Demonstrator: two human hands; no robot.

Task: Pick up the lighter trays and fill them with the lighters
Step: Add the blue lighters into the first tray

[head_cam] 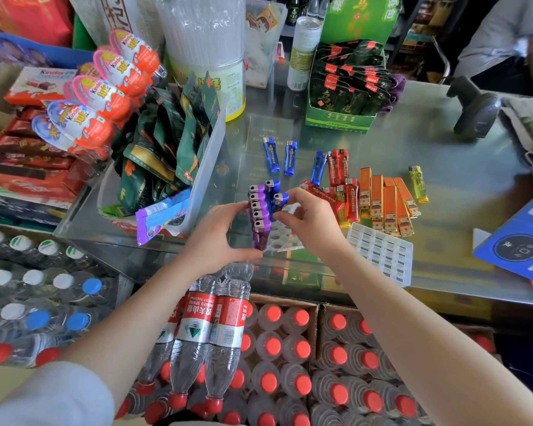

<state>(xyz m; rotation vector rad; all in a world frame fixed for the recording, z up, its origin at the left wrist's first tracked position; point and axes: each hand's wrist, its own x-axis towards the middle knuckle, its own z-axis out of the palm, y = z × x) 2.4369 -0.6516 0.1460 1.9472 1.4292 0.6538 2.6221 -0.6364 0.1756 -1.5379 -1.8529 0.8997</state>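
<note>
1. Nearest: crates of red-capped water bottles below the tabletop edge, under both forearms. Not in the way.
2. Left hand grips the white lighter tray from its left side, fingers curled round the row of purple lighters already seated; tray held just above the tabletop, tilted toward the camera.
3. Right hand pinches a blue lighter between thumb and fingertips, at the tray's second column beside another seated blue one. Many sockets show empty.
4. Handling, judged: tray is thin moulded plastic, light and flexible, likely to bow if held by one corner; support along an edge or underneath. Lighters are light, smooth, hard; pinch at mid-body, metal head up.
5. Second tray lies flat just right of the right wrist, unfilled.
6. Beyond: loose red lighters, orange lighters, one yellow lighter, two blue lighters lying flat, well within reach.
7. Farther: snack bin left, green tea box, barcode scanner. The snack bin stands close to the left hand; nothing blocks the lighters.
</note>
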